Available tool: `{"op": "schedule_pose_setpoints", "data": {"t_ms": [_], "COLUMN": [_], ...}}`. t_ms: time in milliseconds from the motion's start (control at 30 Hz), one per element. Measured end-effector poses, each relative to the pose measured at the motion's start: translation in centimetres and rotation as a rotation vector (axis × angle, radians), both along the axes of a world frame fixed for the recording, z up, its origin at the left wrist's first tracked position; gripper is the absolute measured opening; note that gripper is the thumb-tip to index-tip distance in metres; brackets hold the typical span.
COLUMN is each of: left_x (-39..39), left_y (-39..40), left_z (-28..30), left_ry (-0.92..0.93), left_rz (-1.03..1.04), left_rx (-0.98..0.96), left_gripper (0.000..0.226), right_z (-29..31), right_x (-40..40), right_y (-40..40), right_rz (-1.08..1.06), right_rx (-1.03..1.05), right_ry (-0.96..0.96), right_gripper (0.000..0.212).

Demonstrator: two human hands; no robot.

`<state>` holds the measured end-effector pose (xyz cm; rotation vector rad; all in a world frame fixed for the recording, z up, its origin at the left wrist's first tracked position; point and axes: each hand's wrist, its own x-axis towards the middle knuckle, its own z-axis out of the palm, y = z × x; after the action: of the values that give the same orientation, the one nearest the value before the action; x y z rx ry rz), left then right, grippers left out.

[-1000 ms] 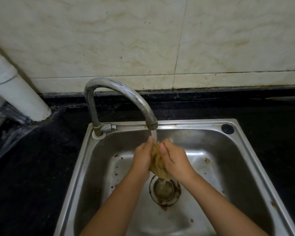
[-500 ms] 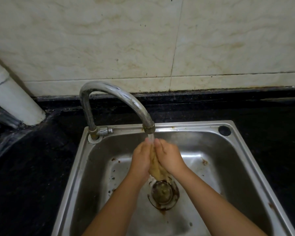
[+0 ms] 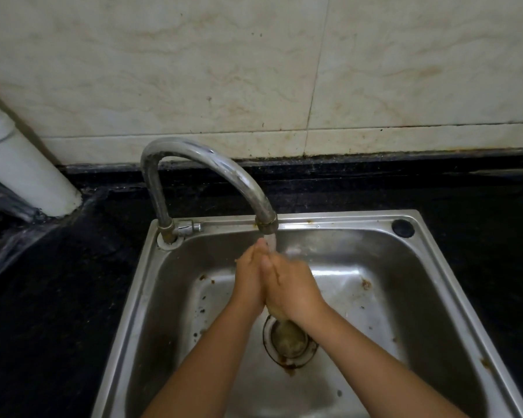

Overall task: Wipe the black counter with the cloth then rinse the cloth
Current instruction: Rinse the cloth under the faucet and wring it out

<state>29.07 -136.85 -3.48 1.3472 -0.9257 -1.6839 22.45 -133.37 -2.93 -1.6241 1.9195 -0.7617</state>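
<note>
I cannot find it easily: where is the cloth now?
Head view, centre: the cloth is pressed between both hands, under the tap, above the sink drain.

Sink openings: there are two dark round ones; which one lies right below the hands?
The drain in the basin floor, below the cloth's hanging end; the other, a black hole, sits on the rim's far right corner.
</note>
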Motion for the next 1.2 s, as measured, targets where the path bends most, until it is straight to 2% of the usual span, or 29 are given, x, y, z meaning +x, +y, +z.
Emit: {"op": "schedule_pose_setpoints", "data": {"t_ms": [133,200,333,467,500,600,667,767,833,967,1067,1100,1167,1200], "left_x": [-0.4,-0.1,0.4,1.6,1.8,2.1,2.3,2.0,1.1,-0.4,-1.2,-1.4,-1.6,-1.8], "left_y": [1.3,1.7,1.3,0.6,0.3,-0.6,-1.0,-0.4,0.5,0.4,-0.1,-0.1,0.3,0.6], "left_z": [0.1,0.4,0.8,0.3,0.2,0.3,0.2,-0.7,-1.1,-0.6,0.1,0.3,0.8,0.8], "left_ry": [-0.062,-0.072,-0.042,0.125,0.121,0.101,0.14,0.144,0.188,0.327,0.263,0.23,0.202,0.194], "left_rz": [-0.087,-0.126,-0.045,-0.029,-0.055,-0.083,-0.001,0.026,-0.022,0.14,0.198,0.191,0.132,0.104], "left_rx": [-0.018,-0.036,0.004,0.172,0.195,0.154,0.115,0.196,0.264,0.277,0.24,0.236,0.203,0.191], "left_gripper": [0.036,0.036,0.041,0.039,0.034,0.023,0.026,0.021,0.028,0.038,0.038,0.039,0.043,0.043], "right_z": [-1.5,-2.0,-1.6,-0.9,-0.7,0.0,0.3,0.6,1.0,1.2,0.6,0.3,-0.2,-0.3], "right_x": [-1.9,-2.2,-2.7,-3.7,-3.9,-3.9,-3.9,-3.4,-2.9,-2.5,-1.9,-1.6,-1.1,-1.1], "right_y": [-1.1,-1.1,0.0,0.1,0.0,-0.2,-0.3,-0.1,0.2,0.9,1.9,2.0,1.6,1.2], "right_rz": [-0.152,-0.147,-0.166,-0.112,-0.091,0.013,-0.047,-0.11,-0.052,0.029,0.148,0.144,0.074,0.01], "right_rx": [0.0,0.024,0.073,0.29,0.347,0.353,0.205,0.008,-0.03,-0.089,-0.099,-0.111,-0.168,-0.182], "right_ry": [-0.011,-0.031,-0.446,-0.822,-0.863,-0.785,-0.68,-0.57,-0.457,-0.33,-0.245,-0.182,-0.038,0.015], "right_gripper": [0.039,0.037,0.035,0.011,0.014,0.012,0.022,0.019,0.021,0.036,0.038,0.043,0.072,0.078]}}
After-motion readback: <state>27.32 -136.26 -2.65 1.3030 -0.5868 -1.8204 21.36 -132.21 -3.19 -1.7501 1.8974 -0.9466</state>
